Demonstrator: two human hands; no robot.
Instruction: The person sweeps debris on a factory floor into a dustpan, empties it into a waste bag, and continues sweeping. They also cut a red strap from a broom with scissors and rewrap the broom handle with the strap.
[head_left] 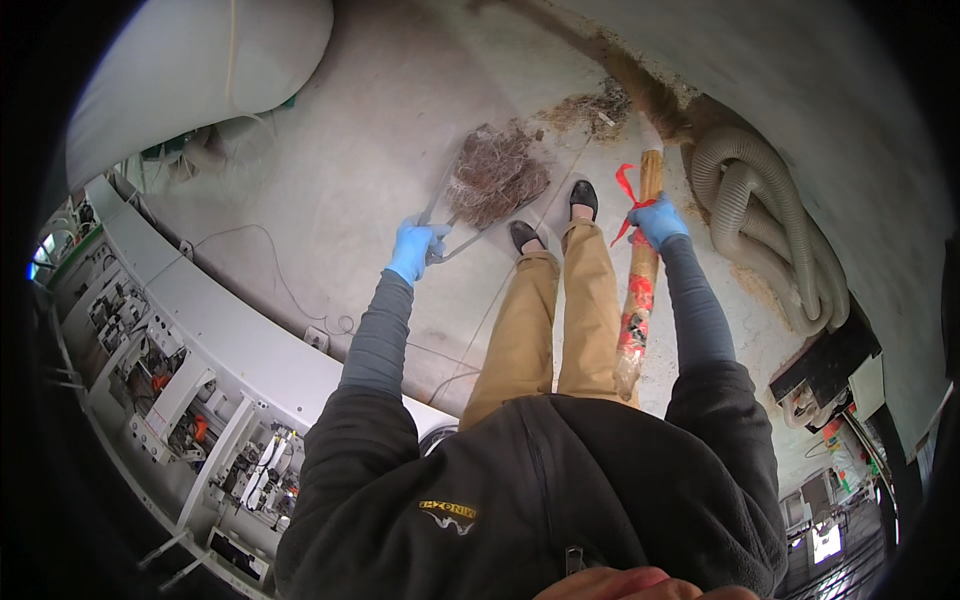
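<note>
My left hand (416,247), in a blue glove, is closed round the grip of a grey tool with two long thin arms (470,240). Between those arms sits a tangled clump of brown strips and shavings (497,172); whether it rests on the floor or in a pan I cannot tell. My right hand (657,221), also gloved in blue, grips a thick yellow-brown pole (645,260). Red ribbon (624,187) is tied near the grip, and red and clear wrapping covers the pole's lower part. Its far end points at brown debris by the wall.
Loose shavings (597,108) lie on the pale floor (400,110) beyond my shoes. Coiled ribbed hose (750,200) lies along the right wall. A long white machine (230,310) with open mechanisms runs down the left, with a thin cable (275,255) on the floor beside it.
</note>
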